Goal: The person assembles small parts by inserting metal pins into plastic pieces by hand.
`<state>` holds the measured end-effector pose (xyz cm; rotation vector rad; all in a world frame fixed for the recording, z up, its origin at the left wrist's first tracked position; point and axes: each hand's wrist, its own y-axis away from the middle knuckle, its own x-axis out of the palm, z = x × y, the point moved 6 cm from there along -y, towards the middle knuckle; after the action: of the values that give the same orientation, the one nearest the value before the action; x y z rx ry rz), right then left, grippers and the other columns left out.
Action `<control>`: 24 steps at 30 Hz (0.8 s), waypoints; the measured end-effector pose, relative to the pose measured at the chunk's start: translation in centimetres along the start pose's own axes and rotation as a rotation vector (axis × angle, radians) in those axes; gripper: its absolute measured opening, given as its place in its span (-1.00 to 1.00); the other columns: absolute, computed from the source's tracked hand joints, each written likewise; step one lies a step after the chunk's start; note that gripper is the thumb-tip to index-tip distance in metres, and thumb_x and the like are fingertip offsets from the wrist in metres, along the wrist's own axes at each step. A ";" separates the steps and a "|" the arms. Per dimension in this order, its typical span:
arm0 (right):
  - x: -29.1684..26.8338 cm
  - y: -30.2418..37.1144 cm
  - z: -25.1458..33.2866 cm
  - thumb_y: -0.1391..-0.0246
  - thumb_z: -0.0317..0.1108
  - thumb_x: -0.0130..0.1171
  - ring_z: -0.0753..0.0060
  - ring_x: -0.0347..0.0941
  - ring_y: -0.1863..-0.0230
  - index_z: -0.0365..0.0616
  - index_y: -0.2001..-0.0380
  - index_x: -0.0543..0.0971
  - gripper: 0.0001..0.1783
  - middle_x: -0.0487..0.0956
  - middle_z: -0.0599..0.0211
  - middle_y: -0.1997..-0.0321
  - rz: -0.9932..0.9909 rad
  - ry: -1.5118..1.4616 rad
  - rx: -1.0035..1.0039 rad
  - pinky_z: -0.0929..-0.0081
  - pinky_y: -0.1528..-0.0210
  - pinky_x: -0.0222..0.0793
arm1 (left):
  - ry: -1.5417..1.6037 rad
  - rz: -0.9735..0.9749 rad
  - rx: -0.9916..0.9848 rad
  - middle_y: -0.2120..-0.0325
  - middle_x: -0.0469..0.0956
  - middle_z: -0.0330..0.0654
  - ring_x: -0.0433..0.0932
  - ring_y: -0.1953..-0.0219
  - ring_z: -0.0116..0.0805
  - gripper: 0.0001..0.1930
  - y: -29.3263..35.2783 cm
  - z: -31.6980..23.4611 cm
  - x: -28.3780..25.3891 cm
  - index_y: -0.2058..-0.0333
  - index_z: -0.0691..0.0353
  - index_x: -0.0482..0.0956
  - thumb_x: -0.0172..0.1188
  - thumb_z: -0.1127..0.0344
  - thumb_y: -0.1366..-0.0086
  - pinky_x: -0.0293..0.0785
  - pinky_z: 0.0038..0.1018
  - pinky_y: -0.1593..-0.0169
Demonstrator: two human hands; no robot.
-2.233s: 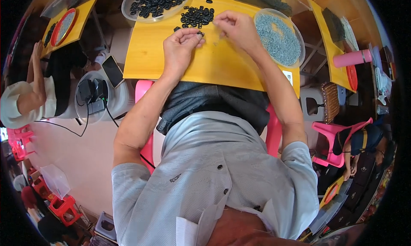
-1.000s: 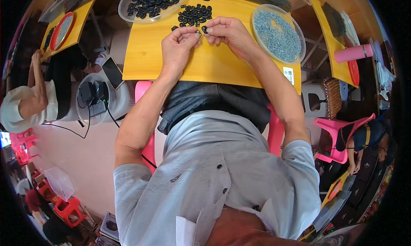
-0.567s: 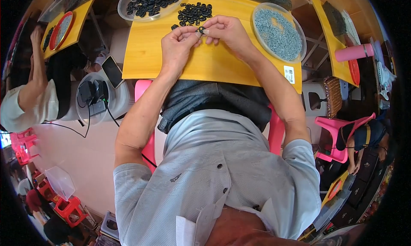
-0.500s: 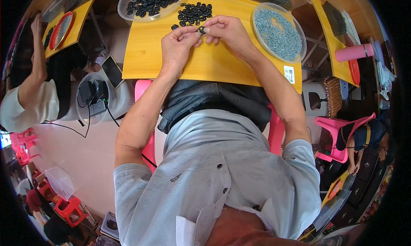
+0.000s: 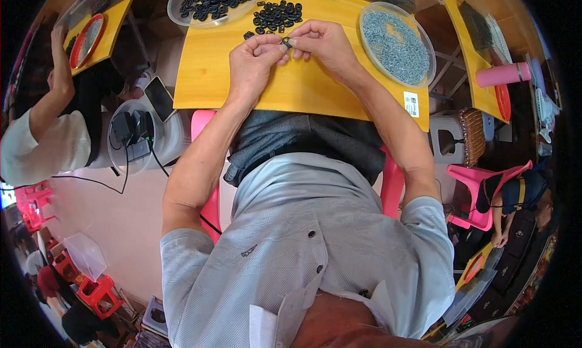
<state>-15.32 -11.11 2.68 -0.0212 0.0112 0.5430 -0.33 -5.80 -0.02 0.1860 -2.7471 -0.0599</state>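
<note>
Right hand (image 5: pixel 327 45) has come in since the earliest frame, when it was apart; its fingertips now meet the left hand's. Left to right: clear tub (image 5: pixel 176 11) of black pieces, far left corner of counter (image 5: pixel 315 90). Left hand (image 5: pixel 250 63) nearly closed, pinching small black piece (image 5: pixel 286 42) at its right. Piece sits between both hands, neither nearer, just nearer the body than loose black pile (image 5: pixel 277 16); long axis too small to tell. Right hand pinches it too, from the right. Round tub (image 5: pixel 430 60) of silvery bits beyond.
</note>
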 end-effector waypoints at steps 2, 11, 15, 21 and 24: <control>0.0 0.1 0.0 -0.17 -0.46 0.21 0.62 0.54 0.41 -0.30 0.22 0.63 -0.85 0.63 0.35 0.42 0.002 0.006 -0.005 0.68 0.35 0.39 | -0.009 0.014 0.030 0.41 0.65 -0.10 0.63 0.37 -0.44 -0.80 0.0 0.0 0.1 0.15 0.47 0.55 0.27 0.56 -0.25 0.56 -0.60 0.24; -1.0 0.0 0.6 -0.11 -0.41 0.28 0.66 0.50 0.51 -0.17 0.27 0.57 -0.87 0.58 0.46 0.52 0.118 0.068 0.057 0.72 0.46 0.30 | -0.545 0.146 0.274 0.46 0.60 -0.26 0.52 0.45 -0.56 -0.66 0.5 -0.7 1.3 0.08 0.30 0.61 0.40 0.47 -0.15 0.51 -0.60 0.28; -0.9 0.1 0.7 -0.10 -0.42 0.29 0.67 0.49 0.56 -0.13 0.34 0.51 -0.87 0.54 0.49 0.55 0.121 0.115 0.084 0.72 0.51 0.27 | -0.782 0.143 0.456 0.48 0.57 -0.21 0.52 0.48 -0.46 -0.66 1.2 -2.3 2.2 0.13 0.27 0.63 0.44 0.42 -0.10 0.52 -0.53 0.31; -0.3 -0.2 1.0 -0.09 -0.47 0.28 0.68 0.48 0.56 -0.15 0.36 0.51 -0.88 0.54 0.49 0.54 0.096 0.162 0.066 0.72 0.51 0.28 | -0.927 0.115 0.613 0.48 0.54 -0.13 0.55 0.47 -0.23 -0.66 1.3 -2.9 2.3 0.18 0.26 0.62 0.46 0.39 -0.04 0.53 -0.38 0.33; -0.1 -0.2 0.4 -0.09 -0.50 0.27 0.67 0.48 0.56 -0.18 0.36 0.50 -0.88 0.55 0.47 0.53 0.096 0.185 0.080 0.72 0.49 0.31 | -0.954 0.079 0.674 0.45 0.57 -0.10 0.58 0.44 -0.18 -0.70 1.7 -3.2 2.1 0.22 0.26 0.63 0.45 0.39 -0.05 0.53 -0.34 0.32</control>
<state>-15.27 -11.36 3.04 0.0074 0.2155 0.6345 -1.22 -4.45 3.80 0.2765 -3.5867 1.0657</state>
